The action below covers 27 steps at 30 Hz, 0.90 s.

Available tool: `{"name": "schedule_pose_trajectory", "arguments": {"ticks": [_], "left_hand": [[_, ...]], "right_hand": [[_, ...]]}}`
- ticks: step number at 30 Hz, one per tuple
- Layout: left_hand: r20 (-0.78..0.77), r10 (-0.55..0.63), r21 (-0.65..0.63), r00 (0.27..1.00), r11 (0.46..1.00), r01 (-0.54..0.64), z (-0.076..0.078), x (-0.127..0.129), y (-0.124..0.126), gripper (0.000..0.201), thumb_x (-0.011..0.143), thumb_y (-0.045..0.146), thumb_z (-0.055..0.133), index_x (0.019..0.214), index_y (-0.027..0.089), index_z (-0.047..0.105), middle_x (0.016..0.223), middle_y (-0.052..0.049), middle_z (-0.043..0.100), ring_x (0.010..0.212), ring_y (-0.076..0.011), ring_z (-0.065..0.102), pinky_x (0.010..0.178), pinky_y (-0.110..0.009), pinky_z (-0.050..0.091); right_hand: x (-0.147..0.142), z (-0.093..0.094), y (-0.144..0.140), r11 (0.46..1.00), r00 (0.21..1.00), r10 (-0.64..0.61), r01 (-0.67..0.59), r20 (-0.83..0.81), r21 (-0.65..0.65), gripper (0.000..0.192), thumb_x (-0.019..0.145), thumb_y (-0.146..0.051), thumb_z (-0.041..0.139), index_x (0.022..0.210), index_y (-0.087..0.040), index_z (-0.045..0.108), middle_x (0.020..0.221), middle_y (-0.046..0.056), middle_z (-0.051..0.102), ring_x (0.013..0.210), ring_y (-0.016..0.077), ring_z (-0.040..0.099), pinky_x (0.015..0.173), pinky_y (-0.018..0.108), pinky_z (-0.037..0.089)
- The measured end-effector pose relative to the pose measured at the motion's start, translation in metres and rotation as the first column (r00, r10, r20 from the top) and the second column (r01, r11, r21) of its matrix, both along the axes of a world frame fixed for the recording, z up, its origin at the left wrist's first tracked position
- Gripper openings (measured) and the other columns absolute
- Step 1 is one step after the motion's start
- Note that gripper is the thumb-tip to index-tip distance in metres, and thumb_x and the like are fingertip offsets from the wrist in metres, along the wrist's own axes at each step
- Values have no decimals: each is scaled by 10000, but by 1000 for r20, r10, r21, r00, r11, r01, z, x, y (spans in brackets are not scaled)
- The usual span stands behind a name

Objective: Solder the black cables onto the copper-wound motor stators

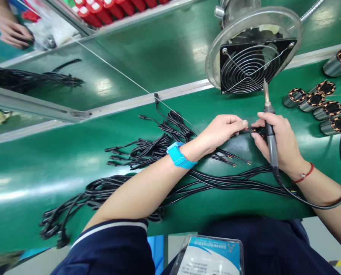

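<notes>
My left hand (220, 131), with a blue wrist strap (179, 156), pinches a small black part with copper windings (255, 131) at its fingertips. My right hand (279, 143) touches the same part and holds a soldering iron (269, 122), whose tip points up toward the fan. The iron's black cord (325, 204) loops off to the right. Bundles of black cables (159, 145) lie on the green table under my left forearm, and a few have bare red and yellow wire ends (233, 162).
A round fume fan with a wire grille (252, 63) stands just behind my hands. Several metal cylinders with copper windings (319, 103) lie at the right. Another person's hand (12, 32) works at the far left, near red parts (110, 9). A metal rail (116, 105) crosses the table.
</notes>
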<state>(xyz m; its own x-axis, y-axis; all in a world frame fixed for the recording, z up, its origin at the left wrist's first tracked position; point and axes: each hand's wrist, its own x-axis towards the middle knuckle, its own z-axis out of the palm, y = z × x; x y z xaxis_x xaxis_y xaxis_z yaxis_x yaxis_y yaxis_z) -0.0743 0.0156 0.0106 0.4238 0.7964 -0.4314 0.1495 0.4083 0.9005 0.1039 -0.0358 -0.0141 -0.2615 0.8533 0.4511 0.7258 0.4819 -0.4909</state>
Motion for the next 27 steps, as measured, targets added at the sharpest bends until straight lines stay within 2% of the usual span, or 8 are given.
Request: {"name": "schedule_pose_trajectory", "arguments": {"ticks": [2,8,10,15,18,22,24,27], "left_hand": [[-24,-50,4,998,999,50,4,-3,0,161,796,203,592,666,114,626,547,56,494,477,-28,337,497,-216,223],[-76,-215,96,974,970,222,2,1,-2,126,753,187,641,653,111,631,627,32,586,607,-60,469,662,-224,383],[-122,-166,150,978,971,184,1,2,1,126,767,174,626,659,109,623,640,30,588,620,-65,477,662,-223,381],[-151,146,296,978,950,-96,1,-13,23,126,838,181,544,754,120,614,670,16,582,572,-66,457,604,-224,383],[-195,199,369,960,922,-117,3,-34,40,187,881,203,497,956,97,631,891,-57,654,762,-101,570,731,-243,453],[-465,160,407,871,912,49,9,-61,52,443,822,134,537,1259,61,522,1237,-141,591,1048,-160,564,945,-303,430],[-595,66,355,801,916,187,10,-68,53,427,795,145,564,1215,69,557,1154,-121,618,962,-158,570,885,-303,440],[-686,-73,296,724,881,369,6,-71,51,174,801,194,560,926,110,647,850,-36,625,738,-119,519,718,-268,411]], "right_hand": [[-1,2,0,1000,1000,-17,17,2,5,391,887,-226,549,1255,-282,428,937,10,696,898,242,630,792,442,498],[-9,4,-2,993,991,-96,90,-95,-70,344,878,-197,546,1204,-286,482,873,-3,699,906,238,638,822,443,503],[-8,3,-1,995,983,-95,88,-157,-56,376,870,-191,566,1224,-284,479,908,-4,705,938,226,641,855,441,507],[12,2,-2,989,953,-143,147,-268,-4,457,848,-202,608,1283,-260,484,1023,26,703,1028,214,635,965,460,479],[25,4,-2,977,938,-209,210,-278,-25,438,860,-250,600,1284,-296,506,975,17,711,1016,240,648,966,503,477],[32,11,-2,962,921,-271,267,-279,-53,397,885,-288,575,1276,-338,523,950,29,716,1087,271,630,1017,541,447],[34,12,-1,962,924,-271,271,-268,-39,397,883,-303,584,1276,-333,534,943,29,722,1087,280,637,1006,545,460],[41,13,1,966,940,-256,257,-225,-22,382,890,-311,584,1270,-333,556,914,28,733,1018,281,676,945,518,506]]}}
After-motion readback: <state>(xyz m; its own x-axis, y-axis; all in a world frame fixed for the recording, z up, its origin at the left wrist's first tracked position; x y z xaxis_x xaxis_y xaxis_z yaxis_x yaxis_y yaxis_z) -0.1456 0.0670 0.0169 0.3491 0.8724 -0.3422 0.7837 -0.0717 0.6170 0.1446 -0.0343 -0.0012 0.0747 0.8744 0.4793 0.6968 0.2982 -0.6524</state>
